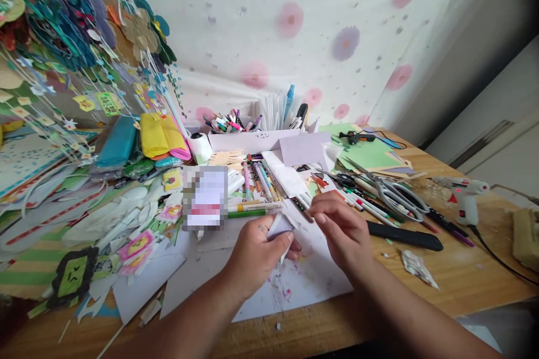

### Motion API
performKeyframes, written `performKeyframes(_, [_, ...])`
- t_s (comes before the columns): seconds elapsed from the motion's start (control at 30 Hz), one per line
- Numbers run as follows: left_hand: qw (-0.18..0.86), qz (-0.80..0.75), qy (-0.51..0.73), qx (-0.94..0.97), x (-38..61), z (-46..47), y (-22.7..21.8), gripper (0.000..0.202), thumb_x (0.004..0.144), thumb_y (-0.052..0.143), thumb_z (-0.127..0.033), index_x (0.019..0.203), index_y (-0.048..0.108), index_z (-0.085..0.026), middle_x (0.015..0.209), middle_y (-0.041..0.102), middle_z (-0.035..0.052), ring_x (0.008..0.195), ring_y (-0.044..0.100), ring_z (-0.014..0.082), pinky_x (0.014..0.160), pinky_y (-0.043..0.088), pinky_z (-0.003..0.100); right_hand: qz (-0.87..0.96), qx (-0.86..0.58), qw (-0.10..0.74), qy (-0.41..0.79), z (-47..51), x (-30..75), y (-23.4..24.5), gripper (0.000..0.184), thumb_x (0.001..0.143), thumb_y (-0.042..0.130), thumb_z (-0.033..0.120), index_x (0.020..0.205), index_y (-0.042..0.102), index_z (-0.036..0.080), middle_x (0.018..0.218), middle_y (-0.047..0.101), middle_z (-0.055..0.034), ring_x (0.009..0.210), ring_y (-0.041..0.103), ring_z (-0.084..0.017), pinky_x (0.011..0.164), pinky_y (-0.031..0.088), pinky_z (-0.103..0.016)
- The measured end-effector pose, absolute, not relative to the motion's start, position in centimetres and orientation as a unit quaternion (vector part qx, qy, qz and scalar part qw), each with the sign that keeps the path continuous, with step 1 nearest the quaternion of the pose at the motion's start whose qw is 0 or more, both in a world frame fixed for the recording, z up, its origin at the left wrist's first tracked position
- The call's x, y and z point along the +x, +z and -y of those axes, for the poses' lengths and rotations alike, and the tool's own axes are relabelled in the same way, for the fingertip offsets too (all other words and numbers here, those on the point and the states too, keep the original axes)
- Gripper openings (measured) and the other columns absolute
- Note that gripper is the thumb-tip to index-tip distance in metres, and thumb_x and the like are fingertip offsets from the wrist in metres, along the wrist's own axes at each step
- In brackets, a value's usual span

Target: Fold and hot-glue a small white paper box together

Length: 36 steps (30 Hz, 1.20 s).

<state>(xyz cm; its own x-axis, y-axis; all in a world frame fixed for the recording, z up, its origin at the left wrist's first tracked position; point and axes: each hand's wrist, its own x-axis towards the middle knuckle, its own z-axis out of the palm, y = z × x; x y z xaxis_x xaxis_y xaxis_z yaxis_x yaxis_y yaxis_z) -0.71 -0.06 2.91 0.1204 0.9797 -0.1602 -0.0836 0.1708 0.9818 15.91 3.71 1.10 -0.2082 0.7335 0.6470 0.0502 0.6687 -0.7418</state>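
My left hand grips a small folded piece of pale lavender paper between thumb and fingers, above a stained white sheet on the table. To its right, my right hand is raised with thumb and fingertips pinched together. Whatever may be in that pinch is too small to make out, and the two hands are apart. Just beyond them lie several markers and a white folded paper. Pink and purple smudges mark the sheet beneath the hands.
Scissors, a black bar-shaped object and a white glue gun with a cord lie on the right. A blurred-out phone stands at left, among paper cutouts. Behind is a pen box; paper flowers hang upper left.
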Motion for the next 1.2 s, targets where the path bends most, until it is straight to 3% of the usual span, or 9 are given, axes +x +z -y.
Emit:
performKeyframes(0.17, [0.56, -0.507, 0.375, 0.538, -0.4, 0.3, 2.4, 0.009, 0.075, 0.057, -0.02, 0.073, 0.063, -0.013, 0.068, 0.069, 0.005, 0.056, 0.064, 0.0144, 0.057, 0.053, 0.027, 0.648, -0.318, 0.51, 0.468, -4.3, 15.1, 0.5, 0.019, 0.091, 0.056, 0.032, 0.078, 0.065, 0.02, 0.077, 0.059, -0.0015, 0.074, 0.054, -0.014, 0.068, 0.042, -0.027])
performKeyframes(0.37, [0.586, -0.51, 0.359, 0.518, -0.1, 0.5, 2.6, 0.007, 0.074, 0.056, -0.018, 0.073, 0.062, -0.013, 0.066, 0.068, 0.0041, 0.054, 0.063, 0.0127, 0.053, 0.052, 0.024, 0.639, -0.33, 0.45, 0.529, -3.4, 14.5, 0.9, 0.028, 0.088, 0.057, 0.041, 0.072, 0.059, 0.018, 0.067, 0.052, 0.0017, 0.051, 0.047, -0.009, 0.046, 0.036, -0.023])
performKeyframes(0.43, [0.589, -0.507, 0.357, 0.518, -0.1, 0.6, 2.7, 0.008, 0.074, 0.056, -0.017, 0.073, 0.062, -0.012, 0.065, 0.067, 0.0035, 0.053, 0.062, 0.012, 0.053, 0.052, 0.024, 0.664, -0.337, 0.453, 0.49, -3.3, 14.4, 0.9, 0.028, 0.089, 0.056, 0.039, 0.071, 0.058, 0.018, 0.067, 0.052, 0.0012, 0.052, 0.049, -0.01, 0.048, 0.038, -0.023])
performKeyframes(0.6, [0.596, -0.498, 0.36, 0.517, -0.1, 0.6, 3.0, 0.007, 0.072, 0.054, -0.015, 0.068, 0.059, -0.013, 0.06, 0.063, 0.0006, 0.054, 0.06, 0.0116, 0.054, 0.052, 0.023, 0.766, -0.356, 0.466, 0.265, -3.3, 14.3, 0.7, 0.021, 0.09, 0.054, 0.028, 0.072, 0.061, 0.017, 0.07, 0.058, -0.0035, 0.068, 0.055, -0.015, 0.063, 0.043, -0.028])
performKeyframes(0.73, [0.588, -0.506, 0.354, 0.523, -0.1, 0.6, 3.0, 0.008, 0.07, 0.053, -0.014, 0.064, 0.058, -0.014, 0.058, 0.062, -0.0002, 0.053, 0.06, 0.0115, 0.054, 0.052, 0.023, 0.783, -0.348, 0.465, 0.224, -3.2, 14.2, 0.8, 0.018, 0.087, 0.056, 0.022, 0.07, 0.058, 0.018, 0.068, 0.056, -0.0024, 0.065, 0.053, -0.014, 0.059, 0.042, -0.026])
performKeyframes(0.9, [0.597, -0.501, 0.354, 0.517, -0.1, 0.5, 2.8, 0.008, 0.073, 0.055, -0.018, 0.069, 0.059, -0.013, 0.063, 0.064, 0.0025, 0.055, 0.062, 0.0135, 0.055, 0.053, 0.026, 0.744, -0.338, 0.466, 0.341, -3.1, 14.3, 1.4, 0.019, 0.085, 0.057, 0.025, 0.067, 0.055, 0.018, 0.066, 0.054, -0.0001, 0.06, 0.05, -0.012, 0.057, 0.041, -0.025])
performKeyframes(1.1, [0.623, -0.481, 0.387, 0.48, -0.4, 0.5, 3.0, 0.015, 0.074, 0.061, -0.022, 0.084, 0.063, -0.011, 0.072, 0.068, 0.006, 0.063, 0.064, 0.0161, 0.056, 0.054, 0.028, 0.628, -0.285, 0.494, 0.53, -3.9, 15.2, 0.5, 0.022, 0.092, 0.052, 0.035, 0.089, 0.067, 0.02, 0.076, 0.06, -0.0015, 0.071, 0.054, -0.014, 0.065, 0.043, -0.026])
performKeyframes(1.2, [0.634, -0.457, 0.425, 0.456, -0.6, 0.5, 3.1, 0.018, 0.076, 0.063, -0.024, 0.089, 0.062, -0.011, 0.072, 0.068, 0.0047, 0.061, 0.062, 0.0138, 0.057, 0.053, 0.027, 0.601, -0.281, 0.494, 0.561, -4.4, 15.6, 0.2, 0.017, 0.089, 0.058, 0.034, 0.087, 0.068, 0.02, 0.075, 0.061, -0.0007, 0.07, 0.053, -0.013, 0.065, 0.042, -0.025])
